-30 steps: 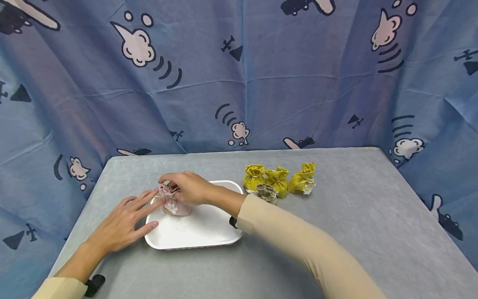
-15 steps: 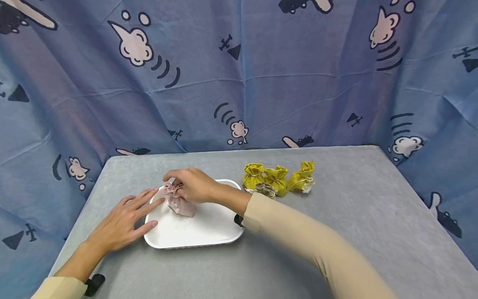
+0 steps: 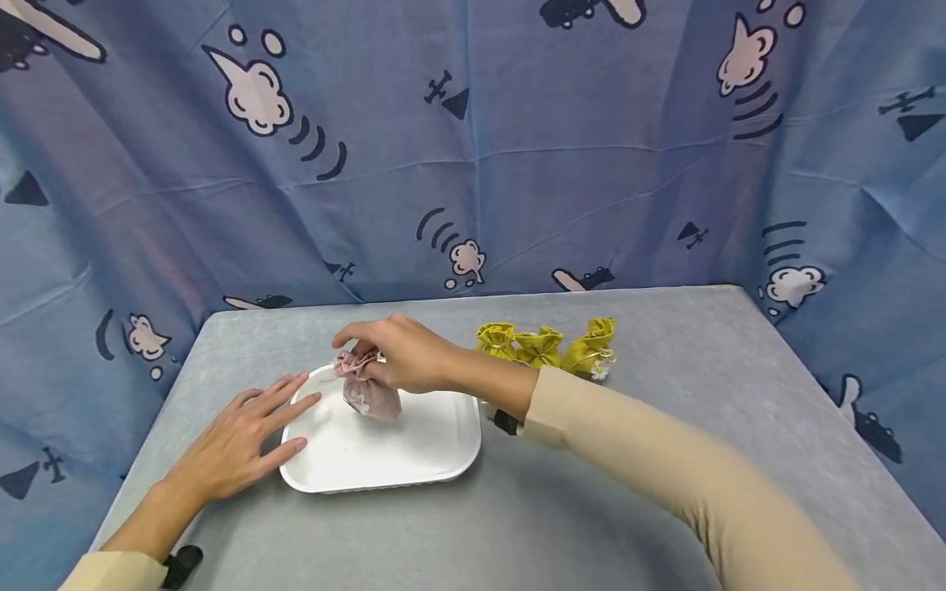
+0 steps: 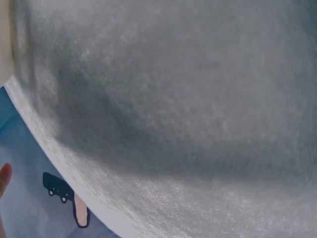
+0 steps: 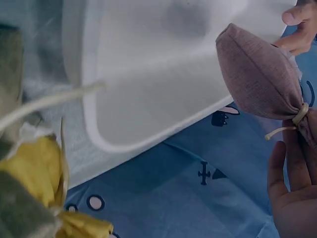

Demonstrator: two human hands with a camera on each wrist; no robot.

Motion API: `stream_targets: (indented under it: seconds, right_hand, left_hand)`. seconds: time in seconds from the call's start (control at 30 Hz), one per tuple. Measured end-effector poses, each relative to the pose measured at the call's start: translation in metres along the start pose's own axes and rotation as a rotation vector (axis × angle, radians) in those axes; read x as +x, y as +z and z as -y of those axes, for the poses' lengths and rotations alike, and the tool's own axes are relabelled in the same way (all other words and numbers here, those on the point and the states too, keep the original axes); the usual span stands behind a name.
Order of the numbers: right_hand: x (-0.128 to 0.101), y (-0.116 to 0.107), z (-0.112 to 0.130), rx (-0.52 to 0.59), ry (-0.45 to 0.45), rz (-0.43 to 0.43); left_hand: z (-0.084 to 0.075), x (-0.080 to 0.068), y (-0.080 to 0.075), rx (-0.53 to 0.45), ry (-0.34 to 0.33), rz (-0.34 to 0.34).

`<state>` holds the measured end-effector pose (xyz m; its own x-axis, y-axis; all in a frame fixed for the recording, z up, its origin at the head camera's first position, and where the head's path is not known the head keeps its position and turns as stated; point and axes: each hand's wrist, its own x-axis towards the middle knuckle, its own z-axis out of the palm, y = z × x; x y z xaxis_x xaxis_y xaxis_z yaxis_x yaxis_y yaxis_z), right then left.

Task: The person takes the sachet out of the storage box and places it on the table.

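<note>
A small pink drawstring pouch (image 3: 373, 400) with a white flower hangs over the white tray (image 3: 369, 460). My right hand (image 3: 410, 355) pinches it by its gathered neck. In the right wrist view the pouch (image 5: 260, 72) is tilted, its base away from the fingers and a cream cord dangling from the tie. My left hand (image 3: 240, 439) lies at the tray's left edge, fingers straight and spread, with the fingertips on the rim. Only table surface and a bit of finger (image 4: 4, 178) appear in the left wrist view.
Several mustard-yellow drawstring pouches (image 3: 539, 346) stand behind the right forearm, right of the tray. A grey-green pouch (image 5: 25, 206) beside them is mostly hidden by the right wrist in the head view. The grey table (image 3: 665, 394) ends at a blue patterned curtain (image 3: 591, 205).
My right hand has moved right and slightly back, drawing the pink pouch up and away from the tray's left end. The left hand stays nearly in place.
</note>
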<state>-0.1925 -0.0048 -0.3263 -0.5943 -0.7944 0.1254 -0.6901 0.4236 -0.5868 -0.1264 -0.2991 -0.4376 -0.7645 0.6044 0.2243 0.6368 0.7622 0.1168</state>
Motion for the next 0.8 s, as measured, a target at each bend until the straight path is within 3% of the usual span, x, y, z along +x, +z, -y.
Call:
stream_targets:
  seconds: [0.3, 0.8]
  right_hand:
    - [-0.029, -0.031, 0.013, -0.011, -0.032, -0.034]
    - [-0.106, -0.083, 0.017, 0.135, -0.097, -0.121]
  left_hand:
    - [0.001, -0.001, 0.0, 0.003, -0.004, 0.006]
    - [0.001, -0.002, 0.001, -0.016, -0.004, -0.011]
